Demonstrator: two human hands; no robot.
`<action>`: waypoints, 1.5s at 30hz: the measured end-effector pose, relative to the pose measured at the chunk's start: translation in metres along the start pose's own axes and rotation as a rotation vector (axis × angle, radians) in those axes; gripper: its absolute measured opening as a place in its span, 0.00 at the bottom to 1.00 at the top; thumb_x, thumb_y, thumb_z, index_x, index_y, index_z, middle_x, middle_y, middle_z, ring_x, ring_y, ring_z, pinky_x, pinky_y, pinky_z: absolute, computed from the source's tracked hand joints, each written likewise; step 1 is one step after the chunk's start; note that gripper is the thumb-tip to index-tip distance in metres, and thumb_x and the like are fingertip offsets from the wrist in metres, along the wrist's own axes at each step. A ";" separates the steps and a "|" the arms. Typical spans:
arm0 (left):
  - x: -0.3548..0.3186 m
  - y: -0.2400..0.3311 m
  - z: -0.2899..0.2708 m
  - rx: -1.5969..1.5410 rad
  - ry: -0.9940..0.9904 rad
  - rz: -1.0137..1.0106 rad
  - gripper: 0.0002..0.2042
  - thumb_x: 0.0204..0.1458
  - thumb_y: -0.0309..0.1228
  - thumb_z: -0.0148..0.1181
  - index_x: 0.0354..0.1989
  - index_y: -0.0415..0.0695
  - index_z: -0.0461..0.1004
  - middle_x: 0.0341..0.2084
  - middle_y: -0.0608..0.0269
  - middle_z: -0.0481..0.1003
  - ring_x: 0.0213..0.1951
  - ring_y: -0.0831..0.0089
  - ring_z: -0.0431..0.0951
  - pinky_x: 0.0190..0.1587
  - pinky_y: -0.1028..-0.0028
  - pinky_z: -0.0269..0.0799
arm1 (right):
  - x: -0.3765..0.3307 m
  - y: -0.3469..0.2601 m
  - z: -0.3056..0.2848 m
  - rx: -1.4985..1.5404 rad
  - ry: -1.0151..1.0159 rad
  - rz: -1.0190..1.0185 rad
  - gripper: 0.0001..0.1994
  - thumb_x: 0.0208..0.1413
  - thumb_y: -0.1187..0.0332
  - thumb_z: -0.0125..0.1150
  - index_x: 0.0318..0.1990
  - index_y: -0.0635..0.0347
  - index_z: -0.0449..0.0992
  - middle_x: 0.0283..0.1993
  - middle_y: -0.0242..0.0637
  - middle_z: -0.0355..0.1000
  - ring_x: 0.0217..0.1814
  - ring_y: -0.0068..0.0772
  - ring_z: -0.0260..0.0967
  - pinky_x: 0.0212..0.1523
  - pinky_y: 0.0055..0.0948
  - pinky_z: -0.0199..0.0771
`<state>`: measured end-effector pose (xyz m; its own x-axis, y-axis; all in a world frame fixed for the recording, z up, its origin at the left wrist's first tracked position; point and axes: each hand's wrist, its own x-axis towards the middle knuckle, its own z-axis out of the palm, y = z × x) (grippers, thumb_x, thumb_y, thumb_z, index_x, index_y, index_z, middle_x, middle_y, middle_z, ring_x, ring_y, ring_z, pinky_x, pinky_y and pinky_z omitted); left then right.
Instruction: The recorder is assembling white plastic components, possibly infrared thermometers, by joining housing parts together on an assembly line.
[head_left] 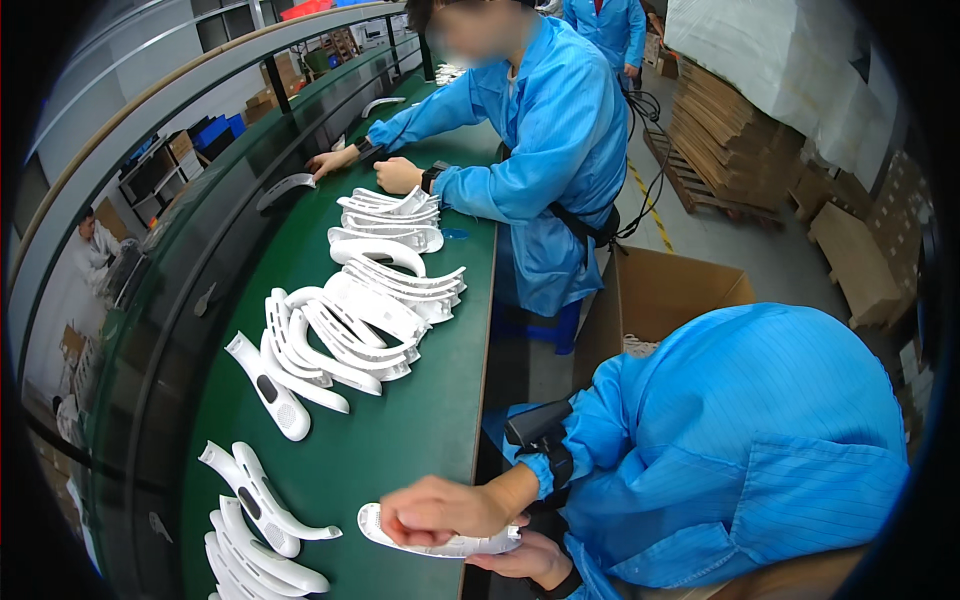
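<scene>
My left hand [530, 560] is closed on the end of a white curved plastic shell [415, 545], holding it from below at the edge of the green work surface. The shell has a perforated speckled patch at its rounded far end. Over it, my right hand [440, 508] is bent with its fingers curled together; they hide what they hold, if anything. To the left lie several similar white shells [255, 565], two of them crossed, one with a dark oval inset [248, 500].
Further along the green bench [430, 420], many white shells [350, 320] lie in overlapping rows. A co-worker in blue [560, 130] reaches toward a single shell [285, 190]. An open cardboard box [680, 290] stands beside the bench; stacked flat cardboard [730, 130] rests on a pallet behind.
</scene>
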<state>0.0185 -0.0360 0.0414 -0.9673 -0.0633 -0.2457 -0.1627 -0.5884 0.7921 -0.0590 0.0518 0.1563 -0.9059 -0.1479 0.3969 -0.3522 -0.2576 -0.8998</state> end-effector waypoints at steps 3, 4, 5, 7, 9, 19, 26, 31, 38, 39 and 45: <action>-0.007 0.009 0.015 -0.067 0.048 -0.031 0.29 0.61 0.55 0.35 0.58 0.42 0.58 0.36 0.57 0.69 0.30 0.69 0.69 0.29 0.72 0.65 | 0.008 -0.002 0.008 0.384 0.136 0.125 0.15 0.65 0.59 0.39 0.36 0.62 0.66 0.24 0.24 0.58 0.22 0.11 0.48 0.20 0.14 0.47; -0.008 0.010 0.015 -0.090 0.064 -0.044 0.29 0.61 0.55 0.35 0.58 0.43 0.59 0.35 0.59 0.69 0.29 0.71 0.69 0.27 0.73 0.63 | 0.009 0.000 0.012 0.387 0.131 0.128 0.15 0.65 0.59 0.39 0.36 0.62 0.66 0.24 0.24 0.58 0.22 0.11 0.48 0.20 0.14 0.47; -0.006 0.007 0.010 -0.090 0.065 -0.047 0.29 0.61 0.55 0.35 0.58 0.43 0.59 0.35 0.59 0.69 0.29 0.71 0.69 0.27 0.73 0.63 | 0.009 0.002 0.013 0.378 0.165 0.107 0.16 0.66 0.57 0.40 0.35 0.62 0.66 0.23 0.24 0.57 0.20 0.11 0.47 0.19 0.14 0.47; -0.001 0.003 -0.001 -0.116 -0.165 -0.020 0.32 0.62 0.54 0.30 0.68 0.44 0.47 0.57 0.54 0.62 0.37 0.65 0.73 0.30 0.70 0.67 | 0.009 0.005 0.014 0.369 0.199 0.089 0.18 0.66 0.56 0.41 0.34 0.62 0.66 0.22 0.24 0.57 0.18 0.11 0.47 0.17 0.14 0.47; -0.002 0.001 -0.002 -0.122 -0.143 -0.025 0.32 0.62 0.54 0.30 0.67 0.43 0.47 0.56 0.54 0.63 0.38 0.65 0.73 0.29 0.72 0.67 | 0.008 0.009 0.013 0.347 0.237 0.079 0.17 0.66 0.56 0.41 0.35 0.62 0.65 0.22 0.24 0.56 0.18 0.11 0.46 0.17 0.14 0.47; -0.003 0.002 0.005 -0.118 -0.142 -0.011 0.33 0.62 0.54 0.30 0.67 0.41 0.47 0.55 0.52 0.63 0.39 0.66 0.73 0.28 0.75 0.68 | 0.005 0.011 0.014 0.402 0.270 0.068 0.16 0.66 0.58 0.39 0.35 0.62 0.64 0.23 0.24 0.56 0.18 0.11 0.45 0.16 0.14 0.45; -0.001 0.002 0.002 -0.110 -0.123 -0.013 0.33 0.62 0.54 0.30 0.67 0.40 0.47 0.54 0.51 0.64 0.39 0.65 0.73 0.27 0.76 0.67 | 0.005 0.012 0.017 0.405 0.274 0.051 0.16 0.66 0.57 0.39 0.35 0.62 0.64 0.22 0.25 0.56 0.18 0.11 0.46 0.16 0.14 0.45; -0.002 0.004 -0.002 -0.078 -0.185 -0.005 0.32 0.63 0.51 0.31 0.67 0.40 0.45 0.58 0.49 0.60 0.49 0.62 0.71 0.36 0.73 0.71 | 0.005 0.006 0.015 0.415 0.302 0.058 0.17 0.66 0.57 0.39 0.35 0.62 0.64 0.22 0.25 0.56 0.18 0.11 0.46 0.16 0.14 0.46; 0.000 0.002 -0.003 -0.096 -0.121 0.023 0.32 0.63 0.51 0.32 0.67 0.39 0.45 0.64 0.47 0.53 0.60 0.57 0.62 0.57 0.65 0.62 | 0.005 0.011 0.017 0.408 0.296 0.060 0.17 0.66 0.58 0.38 0.36 0.64 0.64 0.23 0.26 0.57 0.19 0.11 0.46 0.18 0.15 0.46; 0.000 0.001 -0.006 -0.103 -0.113 0.028 0.32 0.63 0.50 0.32 0.68 0.39 0.45 0.64 0.48 0.52 0.61 0.57 0.60 0.60 0.64 0.58 | 0.005 0.009 0.018 0.410 0.280 0.070 0.17 0.66 0.59 0.38 0.37 0.66 0.64 0.24 0.27 0.58 0.20 0.12 0.46 0.19 0.15 0.46; -0.001 0.005 0.009 -0.087 -0.082 0.070 0.31 0.63 0.49 0.31 0.67 0.39 0.45 0.64 0.49 0.53 0.61 0.57 0.61 0.58 0.64 0.61 | -0.006 0.013 0.023 0.196 0.277 0.041 0.15 0.65 0.61 0.38 0.37 0.65 0.64 0.24 0.27 0.58 0.20 0.14 0.48 0.21 0.17 0.49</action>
<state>0.0166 -0.0316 0.0509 -0.9890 -0.0423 -0.1419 -0.0802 -0.6529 0.7532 -0.0532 0.0274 0.1463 -0.9573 0.0965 0.2725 -0.2866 -0.4390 -0.8516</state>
